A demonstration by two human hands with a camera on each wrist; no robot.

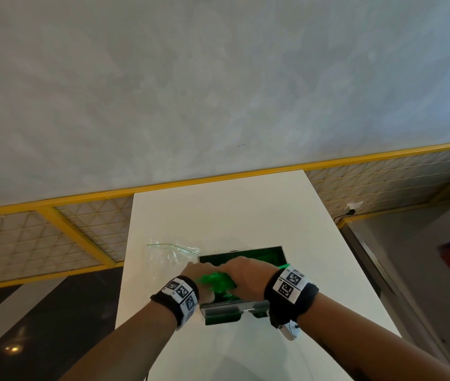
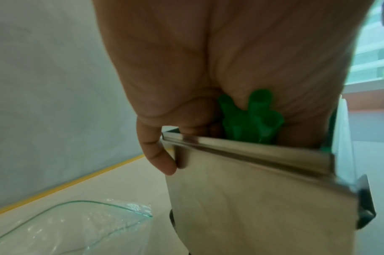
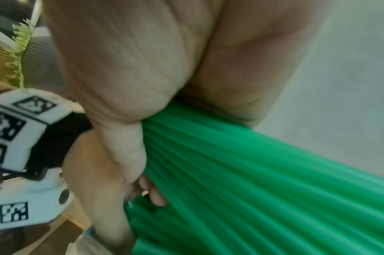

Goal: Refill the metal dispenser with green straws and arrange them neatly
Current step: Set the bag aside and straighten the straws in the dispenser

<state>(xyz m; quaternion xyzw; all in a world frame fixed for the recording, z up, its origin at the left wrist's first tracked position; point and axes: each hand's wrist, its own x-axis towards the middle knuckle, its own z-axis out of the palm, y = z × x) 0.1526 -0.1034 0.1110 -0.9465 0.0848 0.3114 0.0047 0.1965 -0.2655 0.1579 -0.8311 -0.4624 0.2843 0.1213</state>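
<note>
A bundle of green straws [image 1: 215,280] is held by both hands over the open metal dispenser [image 1: 232,312] on the white table [image 1: 218,215]. My left hand [image 1: 203,274] grips one end of the straws [image 2: 252,120] just above the dispenser's shiny side wall [image 2: 252,189], with its thumb down against the metal. My right hand [image 1: 246,273] is curled round the straws [image 3: 252,181] further along the bundle. The right hand [image 3: 143,107] hides where its fingertips lie. The dispenser's inside reflects green behind the hands.
An empty clear plastic bag [image 1: 169,251] lies on the table just left of the dispenser, also seen as the bag [image 2: 66,224] below my left hand. The table's edges run close on both sides. A yellow-framed low wall [image 1: 53,210] stands behind.
</note>
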